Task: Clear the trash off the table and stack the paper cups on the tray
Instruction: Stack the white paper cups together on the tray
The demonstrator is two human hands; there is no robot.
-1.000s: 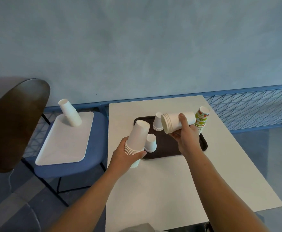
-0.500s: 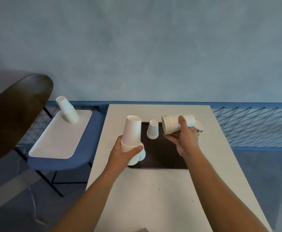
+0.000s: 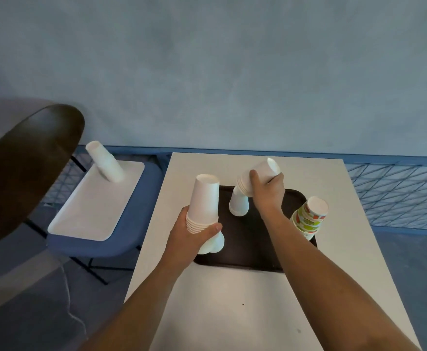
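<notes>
Just tapered paper cups (image 3: 203,198), smooth tray (image 3: 248,252)

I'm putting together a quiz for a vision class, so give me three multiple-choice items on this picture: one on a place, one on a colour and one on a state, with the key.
1. Where does the printed cup stack stand?
A. on the floor
B. on a windowsill
C. at the right edge of the dark tray

2. What colour is the second tray, on the blue chair?
A. red
B. white
C. green

3. What is the right hand doing?
A. gripping a tilted stack of white cups
B. lying flat and empty
C. pointing at the wall

Key:
1. C, the printed cups sit by the tray's right rim.
2. B, its whole surface shows white.
3. A, the thumb and fingers curl round the tilted stack.
</notes>
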